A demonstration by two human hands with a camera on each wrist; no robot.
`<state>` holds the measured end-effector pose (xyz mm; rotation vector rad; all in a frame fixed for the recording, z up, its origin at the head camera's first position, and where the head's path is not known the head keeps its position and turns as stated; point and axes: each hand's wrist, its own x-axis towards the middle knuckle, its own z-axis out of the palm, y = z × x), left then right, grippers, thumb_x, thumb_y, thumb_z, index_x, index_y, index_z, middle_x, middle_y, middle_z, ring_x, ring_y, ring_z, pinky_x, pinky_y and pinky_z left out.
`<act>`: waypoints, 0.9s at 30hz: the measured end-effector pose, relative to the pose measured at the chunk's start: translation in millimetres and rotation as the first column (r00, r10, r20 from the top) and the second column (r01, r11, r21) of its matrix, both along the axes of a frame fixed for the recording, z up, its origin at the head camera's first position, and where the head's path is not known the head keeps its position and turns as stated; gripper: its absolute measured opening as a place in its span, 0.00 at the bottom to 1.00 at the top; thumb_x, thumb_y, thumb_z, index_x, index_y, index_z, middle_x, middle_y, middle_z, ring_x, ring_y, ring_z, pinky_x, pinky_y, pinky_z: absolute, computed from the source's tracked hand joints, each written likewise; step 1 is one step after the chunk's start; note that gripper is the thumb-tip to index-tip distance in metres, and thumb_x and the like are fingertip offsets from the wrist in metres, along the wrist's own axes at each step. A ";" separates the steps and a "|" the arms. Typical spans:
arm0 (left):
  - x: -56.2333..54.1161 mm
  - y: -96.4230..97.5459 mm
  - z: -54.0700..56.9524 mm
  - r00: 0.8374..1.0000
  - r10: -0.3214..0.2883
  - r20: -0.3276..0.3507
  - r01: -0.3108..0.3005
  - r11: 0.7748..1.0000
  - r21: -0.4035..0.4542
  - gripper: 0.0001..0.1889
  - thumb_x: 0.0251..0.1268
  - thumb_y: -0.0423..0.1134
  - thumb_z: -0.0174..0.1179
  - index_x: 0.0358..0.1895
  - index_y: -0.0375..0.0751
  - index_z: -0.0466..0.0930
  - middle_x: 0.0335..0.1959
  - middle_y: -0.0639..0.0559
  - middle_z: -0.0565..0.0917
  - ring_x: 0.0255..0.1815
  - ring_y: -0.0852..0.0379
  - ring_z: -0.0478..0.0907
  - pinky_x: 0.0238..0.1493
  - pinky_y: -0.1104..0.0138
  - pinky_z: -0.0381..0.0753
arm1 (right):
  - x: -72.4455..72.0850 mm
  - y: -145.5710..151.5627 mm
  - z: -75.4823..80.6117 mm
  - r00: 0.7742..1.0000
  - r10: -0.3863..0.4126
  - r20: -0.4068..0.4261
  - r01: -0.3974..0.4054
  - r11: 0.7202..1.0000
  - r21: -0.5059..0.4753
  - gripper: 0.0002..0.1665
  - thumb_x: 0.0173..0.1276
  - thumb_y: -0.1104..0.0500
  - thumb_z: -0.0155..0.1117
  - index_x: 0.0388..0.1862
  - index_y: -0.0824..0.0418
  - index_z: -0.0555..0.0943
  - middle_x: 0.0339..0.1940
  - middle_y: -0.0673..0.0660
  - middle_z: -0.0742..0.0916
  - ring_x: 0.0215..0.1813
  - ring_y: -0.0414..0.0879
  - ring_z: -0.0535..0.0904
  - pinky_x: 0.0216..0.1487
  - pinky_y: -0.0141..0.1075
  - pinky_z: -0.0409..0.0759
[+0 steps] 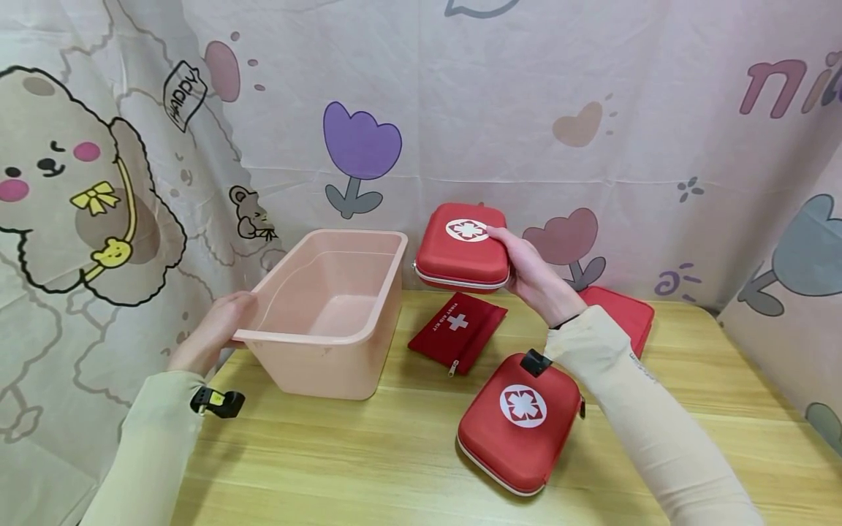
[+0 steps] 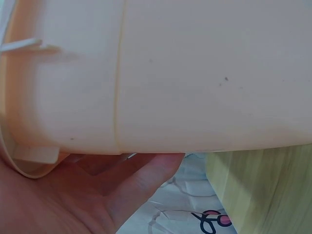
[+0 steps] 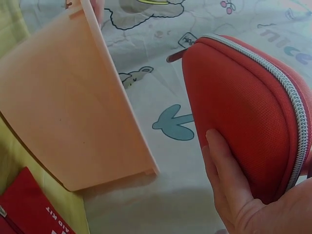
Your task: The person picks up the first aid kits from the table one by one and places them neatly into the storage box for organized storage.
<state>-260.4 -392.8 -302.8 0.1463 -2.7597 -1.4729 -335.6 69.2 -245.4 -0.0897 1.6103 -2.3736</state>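
My left hand (image 1: 218, 329) grips the near left corner of a pink plastic storage bin (image 1: 332, 365), partly hidden by the rim. In the left wrist view its fingers (image 2: 141, 185) lie against the bin's outer wall. Raised above the table, a red zippered first aid case (image 1: 454, 256) is held in my right hand (image 1: 533, 270), to the right of the bin. The thumb lies on the case's top beside the white emblem, and the fingers (image 3: 226, 168) support its underside in the right wrist view. Inside the bin, the visible part of the floor is bare.
A flat red first aid pouch (image 1: 458, 332) lies on the wooden table (image 1: 368, 460) beside the bin. Nearer stands a second red case (image 1: 520, 431), under my right wrist. Another red item (image 1: 621, 314) is partly hidden behind the right forearm. A printed curtain (image 1: 460, 131) hangs behind.
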 end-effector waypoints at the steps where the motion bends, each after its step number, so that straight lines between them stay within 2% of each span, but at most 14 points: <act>1: 0.3 -0.1 -0.2 1.000 0.000 0.001 0.000 1.000 -0.001 0.34 0.79 0.52 0.29 0.73 0.26 0.53 0.61 0.26 0.65 0.50 0.44 0.71 0.36 0.64 0.81 | -0.4 -1.8 -0.2 1.000 0.003 -0.002 -0.003 1.000 0.000 0.35 0.75 0.49 0.56 0.74 0.62 0.62 0.34 0.53 0.88 0.30 0.44 0.87 0.30 0.31 0.83; 5: 0.3 -0.6 -0.5 1.000 -0.001 -0.002 0.001 1.000 0.005 0.34 0.79 0.52 0.29 0.73 0.25 0.52 0.61 0.26 0.65 0.49 0.46 0.72 0.36 0.64 0.82 | -1.5 -7.6 -1.0 1.000 0.015 -0.010 -0.015 1.000 0.012 0.34 0.75 0.48 0.56 0.73 0.62 0.63 0.35 0.54 0.88 0.31 0.45 0.87 0.30 0.32 0.83; 12: -0.4 -1.1 -0.2 1.000 0.006 -0.013 -0.005 1.000 0.014 0.33 0.79 0.51 0.30 0.71 0.25 0.55 0.59 0.26 0.66 0.42 0.56 0.74 0.34 0.64 0.82 | -3.2 -17.2 -0.2 1.000 0.022 -0.007 -0.022 1.000 0.015 0.34 0.74 0.47 0.58 0.73 0.59 0.65 0.45 0.56 0.86 0.35 0.46 0.87 0.35 0.33 0.83; 19: -0.2 -1.2 0.0 1.000 0.003 -0.010 -0.003 1.000 0.011 0.33 0.79 0.51 0.29 0.72 0.25 0.54 0.61 0.26 0.66 0.46 0.50 0.73 0.35 0.64 0.81 | -7.7 -30.3 1.1 1.000 0.015 -0.014 -0.015 1.000 0.019 0.32 0.73 0.48 0.58 0.70 0.62 0.67 0.38 0.55 0.87 0.31 0.44 0.87 0.32 0.32 0.83; 27: -1.1 -0.7 0.0 1.000 0.008 -0.002 -0.008 1.000 0.011 0.33 0.79 0.52 0.29 0.72 0.26 0.54 0.61 0.26 0.65 0.47 0.48 0.73 0.35 0.64 0.81 | -12.9 -43.0 2.1 1.000 -0.008 -0.022 0.009 0.999 0.053 0.32 0.72 0.47 0.60 0.69 0.62 0.70 0.37 0.56 0.87 0.31 0.44 0.87 0.31 0.32 0.83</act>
